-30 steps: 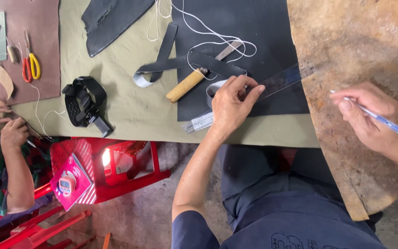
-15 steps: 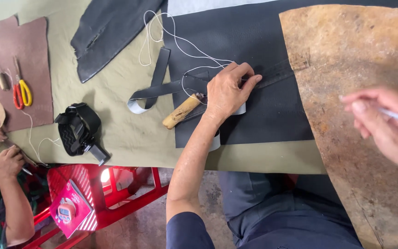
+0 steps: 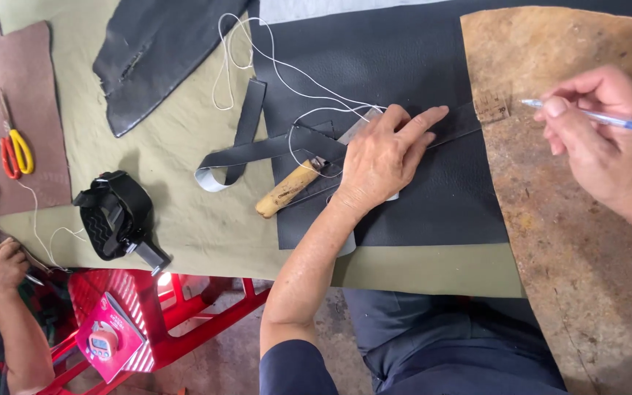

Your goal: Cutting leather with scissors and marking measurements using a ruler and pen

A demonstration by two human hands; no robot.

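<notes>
My left hand (image 3: pixel 385 157) presses flat on a clear ruler (image 3: pixel 491 107) that lies slanted across a black leather sheet (image 3: pixel 404 66). The ruler's far end rests on the edge of a large brown leather hide (image 3: pixel 587 241). My right hand (image 3: pixel 601 139) holds a blue pen (image 3: pixel 623 123) above that hide, its tip pointing left toward the ruler's end. A knife with a wooden handle (image 3: pixel 287 192) lies just left of my left hand, partly under white thread (image 3: pixel 272 58). The middle of the ruler is hidden by my hand.
Black leather straps (image 3: pixel 250 150) and a dark leather offcut (image 3: pixel 155 51) lie on the olive cloth. Further left are a black strapped object (image 3: pixel 115 216), scissors (image 3: pixel 16 150) on a mauve leather piece (image 3: pixel 16 88), another person's hands (image 3: pixel 1 267) and a red stool (image 3: pixel 184 307).
My left hand has slid the ruler up and to the right, so its end now lies on the brown hide. My right hand with the pen has come closer to it.
</notes>
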